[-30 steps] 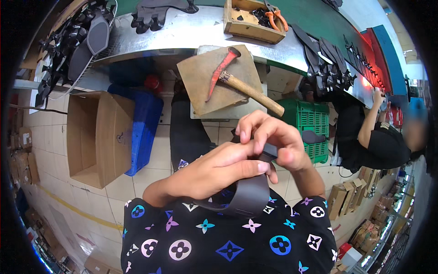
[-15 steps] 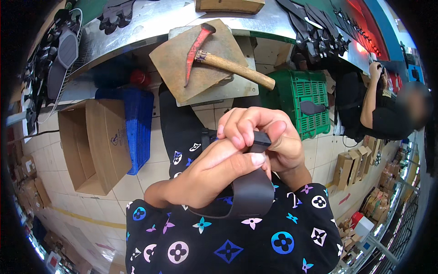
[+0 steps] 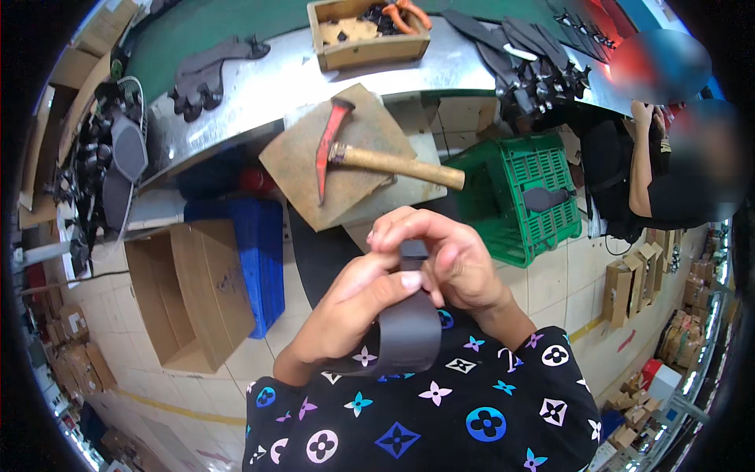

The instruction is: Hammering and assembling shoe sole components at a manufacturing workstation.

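Observation:
A dark, curved, smooth strap (image 3: 410,334) bends in a loop in front of my body. It has a squarish black end (image 3: 414,251) at the top. My left hand (image 3: 342,307) is closed on the strap, its thumb pressed flat just below the black end. My right hand (image 3: 464,263) curls about that end. Its index finger arches over the top, its thumb stands a little off the block, and other fingers lie behind the strap. The hands hide part of the strap. Beyond them, a hammer (image 3: 393,164) with a red head and wooden handle lies on a brown square slab (image 3: 295,161).
On the metal bench (image 3: 259,82) stand a wooden box (image 3: 354,55) with orange-handled pliers and piles of dark straps (image 3: 208,71). An open carton (image 3: 212,291) and blue crate (image 3: 266,267) are left, a green crate (image 3: 543,224) right. A co-worker (image 3: 641,169) sits far right.
My view has shifted, so the bench shows more. My right thumb has moved off the black end, which now faces more upright. Both hands still hold the strap.

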`<state>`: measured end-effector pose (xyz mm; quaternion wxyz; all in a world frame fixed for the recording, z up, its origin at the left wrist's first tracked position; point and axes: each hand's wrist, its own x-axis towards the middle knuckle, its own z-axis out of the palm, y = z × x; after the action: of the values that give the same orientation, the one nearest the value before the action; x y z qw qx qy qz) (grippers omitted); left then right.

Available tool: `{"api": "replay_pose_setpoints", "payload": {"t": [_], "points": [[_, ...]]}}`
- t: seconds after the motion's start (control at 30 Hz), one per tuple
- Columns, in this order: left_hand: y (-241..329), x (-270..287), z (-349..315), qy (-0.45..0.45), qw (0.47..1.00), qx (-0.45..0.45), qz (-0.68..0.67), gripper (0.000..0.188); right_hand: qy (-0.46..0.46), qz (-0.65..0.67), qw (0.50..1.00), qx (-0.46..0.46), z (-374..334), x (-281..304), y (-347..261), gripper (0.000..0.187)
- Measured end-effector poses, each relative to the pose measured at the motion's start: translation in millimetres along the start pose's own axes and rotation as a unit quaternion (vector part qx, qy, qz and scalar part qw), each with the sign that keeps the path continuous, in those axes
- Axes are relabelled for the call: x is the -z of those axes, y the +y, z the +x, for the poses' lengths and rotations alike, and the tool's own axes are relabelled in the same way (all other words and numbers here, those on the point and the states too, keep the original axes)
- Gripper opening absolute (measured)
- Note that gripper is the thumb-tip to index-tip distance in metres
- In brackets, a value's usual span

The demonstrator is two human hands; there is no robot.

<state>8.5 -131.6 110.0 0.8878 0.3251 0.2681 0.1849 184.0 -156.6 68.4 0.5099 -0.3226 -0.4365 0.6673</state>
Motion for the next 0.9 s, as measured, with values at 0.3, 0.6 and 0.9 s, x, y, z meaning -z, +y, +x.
{"api": "replay_pose_setpoints", "payload": {"t": [0.3, 0.6, 0.9], "points": [[48, 36, 24, 0.385, 0.814, -0.303, 0.312, 0.025, 0.152, -0.141, 0.977, 0.055, 9, 87, -10, 0.039], [118, 200, 42, 0.601, 0.475, -0.247, 0.593, 0.066, 0.436, -0.704, 0.490, 0.273, 96, 301, -79, 0.035], [94, 50, 117, 0.333, 0.492, -0.408, 0.694, 0.085, 0.151, -0.646, 0.680, 0.313, 134, 135, -141, 0.018]]}}
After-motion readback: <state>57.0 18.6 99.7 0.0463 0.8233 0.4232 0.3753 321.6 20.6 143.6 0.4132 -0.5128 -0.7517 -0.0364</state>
